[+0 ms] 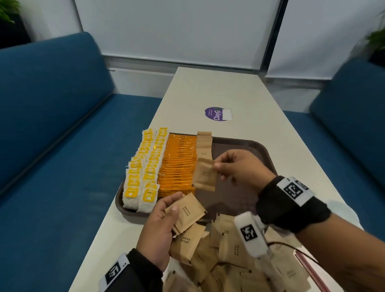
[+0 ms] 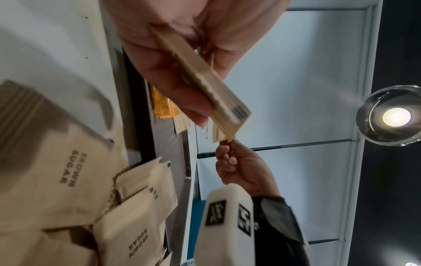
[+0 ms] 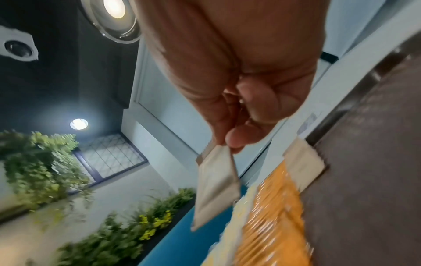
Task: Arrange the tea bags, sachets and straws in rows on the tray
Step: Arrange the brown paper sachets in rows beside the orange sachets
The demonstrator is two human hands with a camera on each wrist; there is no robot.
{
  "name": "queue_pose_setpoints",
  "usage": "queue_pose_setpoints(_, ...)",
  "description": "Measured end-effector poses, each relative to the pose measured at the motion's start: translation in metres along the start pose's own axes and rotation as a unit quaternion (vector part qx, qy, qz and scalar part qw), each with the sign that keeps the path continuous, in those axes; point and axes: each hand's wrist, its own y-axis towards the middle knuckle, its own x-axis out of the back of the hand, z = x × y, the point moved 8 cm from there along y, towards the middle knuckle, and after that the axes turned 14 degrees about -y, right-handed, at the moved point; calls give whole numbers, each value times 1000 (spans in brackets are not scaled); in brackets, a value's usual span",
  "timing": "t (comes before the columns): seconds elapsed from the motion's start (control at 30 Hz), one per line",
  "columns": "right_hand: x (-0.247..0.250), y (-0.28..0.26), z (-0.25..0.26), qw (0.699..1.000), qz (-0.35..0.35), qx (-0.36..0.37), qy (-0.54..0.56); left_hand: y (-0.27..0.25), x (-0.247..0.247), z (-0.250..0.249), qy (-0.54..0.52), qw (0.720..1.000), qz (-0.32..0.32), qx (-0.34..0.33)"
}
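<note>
Sachet [image 1: 205,175] between right-hand fingers [image 1: 221,164]

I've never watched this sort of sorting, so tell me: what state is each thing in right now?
Tea bags: two rows on tray.
Orange sachets: one full row.
Brown sugar row: short, unfinished.
Loose pile: unsorted on table.
Left hand: gripping a small stack.
Right hand: pinching one sachet.
Tray: right side bare.

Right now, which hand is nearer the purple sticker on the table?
Right. The right hand is over the tray, just short of the purple sticker; the left hand is nearer the person.
</note>
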Motion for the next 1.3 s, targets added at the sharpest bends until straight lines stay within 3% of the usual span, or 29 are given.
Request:
queue_pose_setpoints(0.17,22,65,-22,995,-40,-66,-59,7,4,-2,-5,1000,-12,0)
queue_pose_setpoints(0.5,-4,139,-44,981,24,-173,-84,20,15,-2,-28,999,-35,8)
queue_pose_setpoints(0.67,-5,156,-53,979,12,-151,-137,23,16,-1,-44,998,-37,16)
queue_pose_setpoints(0.93,-7,157,-57,973,18,-173,-155,22,15,2,-48,998,-33,16)
queue_pose_setpoints(1.1,14,122,-37,986,-28,-127,-108,15,10,-3,-50,999,-14,-3)
queue_pose_setpoints(1.2,3,83,-15,994,25,-81,-75,10,6,-4,-46,999,-2,-14)
queue_pose_setpoints(1.3,-16,42,-1,988,100,-33,-116,5,2,-3,-36,999,2,-25)
